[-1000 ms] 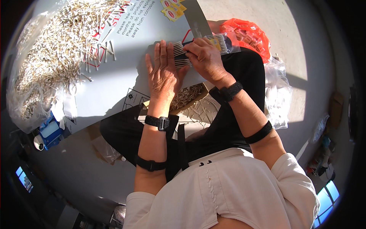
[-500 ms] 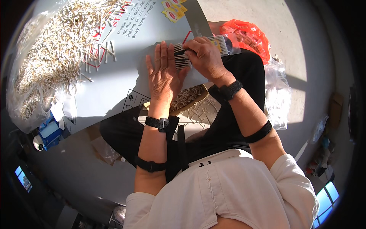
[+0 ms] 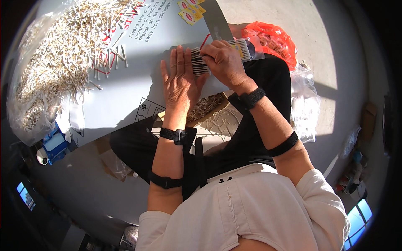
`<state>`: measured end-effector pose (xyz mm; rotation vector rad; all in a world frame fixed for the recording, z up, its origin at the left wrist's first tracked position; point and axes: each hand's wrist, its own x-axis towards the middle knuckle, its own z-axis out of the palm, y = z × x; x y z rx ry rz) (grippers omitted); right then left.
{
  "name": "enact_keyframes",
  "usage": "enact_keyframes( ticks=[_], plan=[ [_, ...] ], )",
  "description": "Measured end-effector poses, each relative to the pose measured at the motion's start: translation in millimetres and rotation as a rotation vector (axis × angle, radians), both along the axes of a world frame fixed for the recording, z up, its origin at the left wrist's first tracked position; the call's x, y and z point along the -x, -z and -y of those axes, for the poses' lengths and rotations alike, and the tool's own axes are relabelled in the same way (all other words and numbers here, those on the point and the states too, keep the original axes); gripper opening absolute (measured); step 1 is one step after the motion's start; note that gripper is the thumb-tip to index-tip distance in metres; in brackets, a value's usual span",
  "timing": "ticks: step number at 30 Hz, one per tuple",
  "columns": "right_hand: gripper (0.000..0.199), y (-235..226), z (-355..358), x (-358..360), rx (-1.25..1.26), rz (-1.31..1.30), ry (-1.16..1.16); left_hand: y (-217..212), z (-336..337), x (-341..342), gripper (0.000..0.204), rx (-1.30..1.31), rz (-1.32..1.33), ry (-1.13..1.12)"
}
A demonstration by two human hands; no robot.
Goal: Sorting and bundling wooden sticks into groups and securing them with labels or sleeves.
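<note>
My left hand lies flat on the grey printed sheet, fingers stretched out and together. Its index-finger side borders a row of cotton swabs laid side by side. Over the right part of that row, my right hand is closed, with thumb and fingers bent into a pinch. Its fingertips touch the swabs, but what they grip is hidden. Just beyond the right hand, more swabs show in a clear plastic bag with a yellow label.
A large heap of loose swabs spills from a clear bag at left. Yellow cards lie at the far edge. A red bag with small pieces stands at right. Below the sheet, a cardboard box holds swabs between my legs.
My right hand's fingertips have shifted very slightly over the swabs, and the dark gap in the row looks smaller. The left hand stays where it was.
</note>
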<state>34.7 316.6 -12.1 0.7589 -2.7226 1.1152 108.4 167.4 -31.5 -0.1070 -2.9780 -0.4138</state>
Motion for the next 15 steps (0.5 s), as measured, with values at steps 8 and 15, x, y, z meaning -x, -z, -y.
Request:
enact_keyframes(
  ticks=[8, 15],
  plan=[
    [0.052, -12, -13, 3, -0.101, 0.006, -0.183, -3, 2, 0, 0.076, -0.004, 0.024, 0.001],
    [0.071, -7, -16, 12, -0.196, -0.046, -0.255, -3, 2, 0, 0.072, -0.02, 0.038, 0.007]
  ],
)
